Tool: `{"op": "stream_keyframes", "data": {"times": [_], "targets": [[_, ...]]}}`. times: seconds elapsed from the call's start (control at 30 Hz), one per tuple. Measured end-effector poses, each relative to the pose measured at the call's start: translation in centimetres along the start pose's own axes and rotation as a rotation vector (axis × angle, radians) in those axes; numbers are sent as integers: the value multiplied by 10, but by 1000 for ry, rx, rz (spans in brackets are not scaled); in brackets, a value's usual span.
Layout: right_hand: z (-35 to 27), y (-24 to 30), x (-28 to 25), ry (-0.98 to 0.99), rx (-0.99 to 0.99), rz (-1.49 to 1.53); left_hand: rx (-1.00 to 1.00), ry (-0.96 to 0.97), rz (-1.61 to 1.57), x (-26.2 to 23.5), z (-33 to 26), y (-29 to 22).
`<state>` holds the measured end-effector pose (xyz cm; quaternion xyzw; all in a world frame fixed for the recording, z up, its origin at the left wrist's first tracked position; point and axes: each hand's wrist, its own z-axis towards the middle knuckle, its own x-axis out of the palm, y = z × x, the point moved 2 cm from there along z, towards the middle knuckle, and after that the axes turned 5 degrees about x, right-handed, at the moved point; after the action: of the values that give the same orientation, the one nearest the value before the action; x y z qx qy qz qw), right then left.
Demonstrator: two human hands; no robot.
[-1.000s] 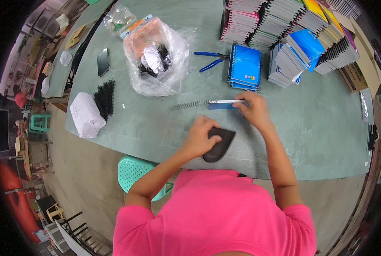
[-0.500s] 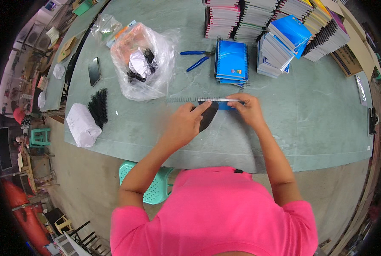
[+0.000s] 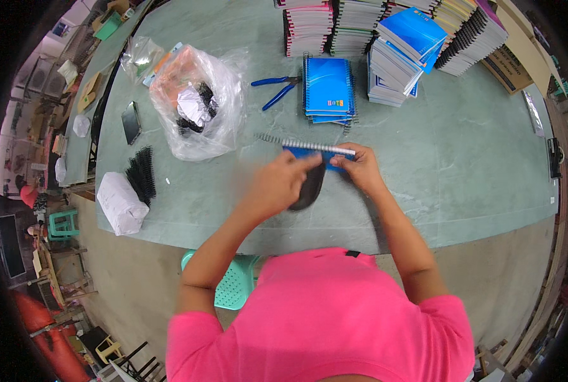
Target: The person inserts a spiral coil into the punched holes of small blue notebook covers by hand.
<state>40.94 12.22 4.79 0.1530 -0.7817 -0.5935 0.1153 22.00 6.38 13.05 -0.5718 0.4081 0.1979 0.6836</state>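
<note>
A blue-covered spiral notebook [image 3: 298, 152] is held edge-up over the table, its bound edge facing away from me. A dark wire coil [image 3: 266, 137] runs along that edge and sticks out past its left end. My right hand [image 3: 360, 169] pinches the notebook's right end between thumb and fingers. My left hand [image 3: 282, 183], slightly blurred, has its index finger stretched toward the notebook just below the coil; the other fingers are bent. Below the notebook, between my hands, is a dark rounded shape [image 3: 310, 190] I cannot identify.
Blue-handled pliers [image 3: 277, 91] lie beside a small pile of blue notebooks [image 3: 328, 86]. Taller notebook stacks [image 3: 360, 28] and a cardboard box [image 3: 508, 70] stand behind. At left are a plastic bag [image 3: 226, 114], a phone [image 3: 131, 123], black coils [image 3: 142, 172] and a white bundle [image 3: 121, 204].
The notebook has tilted, showing more blue cover, its left end now higher than its right. My left index finger has come off the coil and moved slightly lower. The whole view has shifted a little.
</note>
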Motion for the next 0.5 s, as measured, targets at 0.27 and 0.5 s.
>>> {"op": "stream_keyframes", "data": {"times": [0.27,0.5], "targets": [[1,-3,1,9,-71,58,89,86,23,9,9,-8],[1,-5,1,-3,-218,6,131,29,-174,23,17,-7]]}}
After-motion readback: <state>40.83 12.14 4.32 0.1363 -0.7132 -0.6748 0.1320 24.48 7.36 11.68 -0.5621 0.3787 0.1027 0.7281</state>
